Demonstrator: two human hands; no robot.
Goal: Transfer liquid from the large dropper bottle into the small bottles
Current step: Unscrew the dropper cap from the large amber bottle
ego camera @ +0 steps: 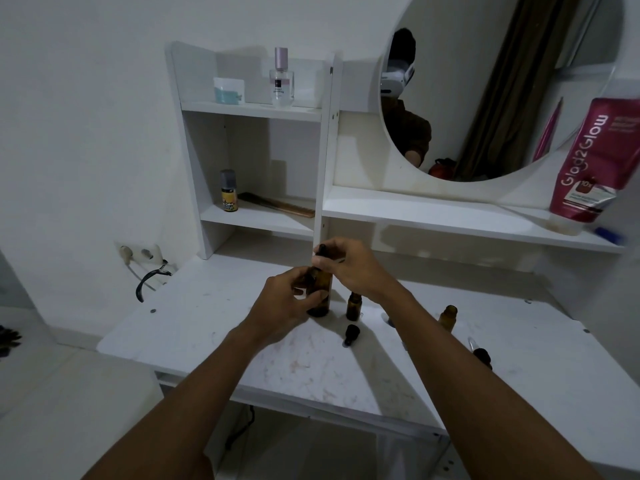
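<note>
We steady the big bottle (319, 299) in the left hand (287, 303), right hand (349, 268) pinching its dropper cap (321, 252) at 12 o'clock; lift straight.

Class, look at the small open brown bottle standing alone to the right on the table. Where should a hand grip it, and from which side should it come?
Grip the small open bottle around its round body, below the neck, coming from its right. It stands upright with its mouth uncovered, so a side grip likely keeps it level and leaves the opening free. The right hand and its forearm lie to its left, while its right side shows bare table.
</note>
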